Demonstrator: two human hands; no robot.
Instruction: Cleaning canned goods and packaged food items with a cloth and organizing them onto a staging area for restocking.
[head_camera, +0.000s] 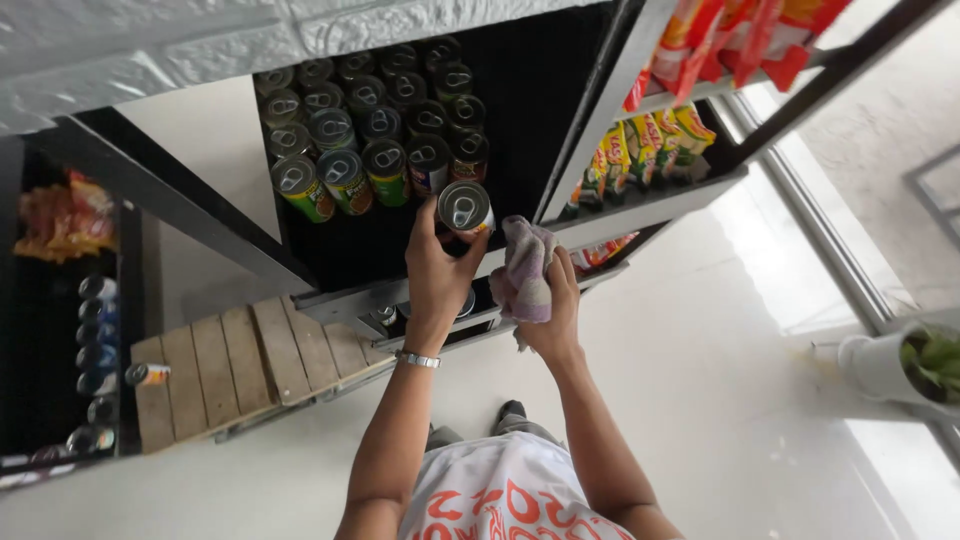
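My left hand (437, 272) grips a tin can with a pull-ring lid (466, 209) at the front of a black shelf (340, 298). Behind it, several rows of similar cans (370, 120) with green, yellow and dark labels stand on the same shelf. My right hand (555, 300) holds a bunched pale pink and grey cloth (524, 266) right beside the can, near the shelf's front edge. A metal bracelet (418, 359) circles my left wrist.
Yellow and red snack packets (650, 140) fill the shelves to the right. A wooden pallet (240, 365) lies on the white floor below, with one can (148, 374) on it. A dark rack at left holds bottles (95, 350) and orange packets (65, 215). A potted plant (925, 365) stands at right.
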